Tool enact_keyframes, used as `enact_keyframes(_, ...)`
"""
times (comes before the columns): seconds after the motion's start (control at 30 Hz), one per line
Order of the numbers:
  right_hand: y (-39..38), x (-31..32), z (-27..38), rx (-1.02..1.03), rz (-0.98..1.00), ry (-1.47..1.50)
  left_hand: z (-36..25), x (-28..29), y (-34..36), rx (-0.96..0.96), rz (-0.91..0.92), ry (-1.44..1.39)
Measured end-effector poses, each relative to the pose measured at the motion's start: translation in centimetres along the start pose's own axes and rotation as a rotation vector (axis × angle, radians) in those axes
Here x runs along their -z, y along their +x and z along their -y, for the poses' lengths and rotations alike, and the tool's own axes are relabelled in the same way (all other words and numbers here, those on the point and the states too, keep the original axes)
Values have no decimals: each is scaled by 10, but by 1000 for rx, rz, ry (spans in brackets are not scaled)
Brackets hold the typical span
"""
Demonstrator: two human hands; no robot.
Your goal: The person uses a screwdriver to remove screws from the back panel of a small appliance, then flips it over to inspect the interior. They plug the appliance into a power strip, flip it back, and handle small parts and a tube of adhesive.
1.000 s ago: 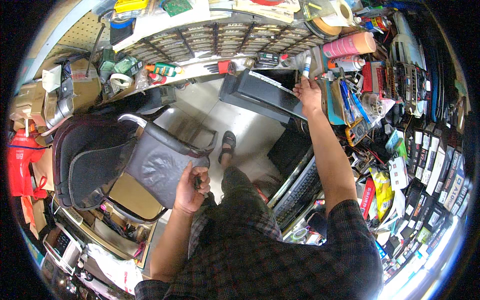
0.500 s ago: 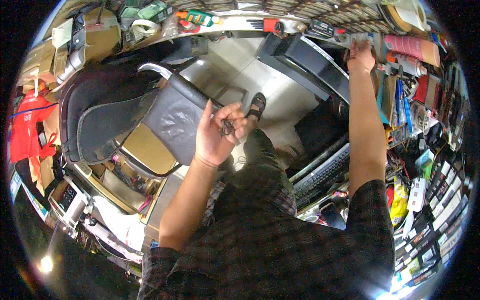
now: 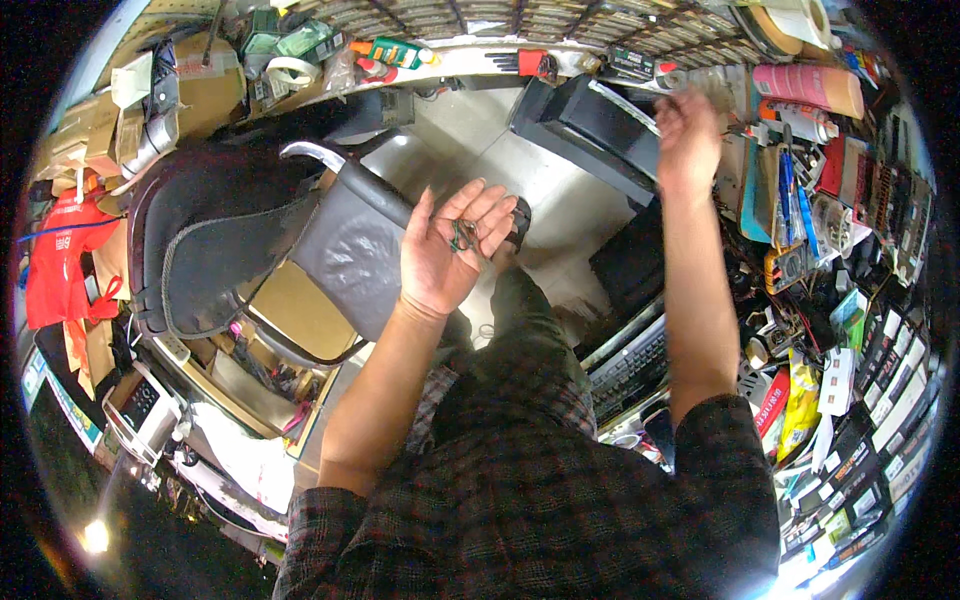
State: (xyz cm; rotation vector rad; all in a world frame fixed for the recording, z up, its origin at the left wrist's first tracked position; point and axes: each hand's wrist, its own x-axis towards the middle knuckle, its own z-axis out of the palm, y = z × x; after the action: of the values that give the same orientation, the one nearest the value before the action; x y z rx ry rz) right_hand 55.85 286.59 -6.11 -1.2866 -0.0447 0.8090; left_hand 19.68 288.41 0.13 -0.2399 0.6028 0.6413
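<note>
Dark metal, small and tangled-looking, lies in the upturned palm of the left hand [image 3: 447,250]: a little cluster of small dark parts [image 3: 464,236], too small to tell what kind, resting near the base of the fingers. That hand is open, fingers spread and slightly curled upward, cradling the bits rather than pinching them, and it hovers above the grey seat of an office chair [image 3: 345,255] whose black backrest sits off to the left. The right hand [image 3: 686,135] is raised far forward to the cluttered shelf [image 3: 600,62] at the top of the view, its fingers bent and close together against the items there; whether they grip anything cannot be told, since the fingertips blur into the clutter. Just below that hand stands a black box-shaped case [image 3: 590,125] on the pale floor. A pink roll [image 3: 808,85] lies on the shelving to the right of the raised hand, and a keyboard [image 3: 630,365] shows beside the right forearm. Plaid sleeves cover both upper arms.
</note>
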Motion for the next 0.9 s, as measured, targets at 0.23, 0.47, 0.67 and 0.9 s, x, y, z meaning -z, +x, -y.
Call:
enact_keyframes(0.23, -255, -55, -43, -207, 179, -78, 19, -6, -1, 40, -14, 68)
enact_keyframes(0.47, -324, -32, -24, -158, 65, 111, 46, -20, -35, 188, -68, 393)
enact_keyframes(0.67, -458, 42, -50, -293, -169, -103, 56, 34, -88, 486, -220, 579)
enact_keyframes(0.9, -587, 85, -98, -288, -357, 335, 100, 76, -191, 915, -236, 963)
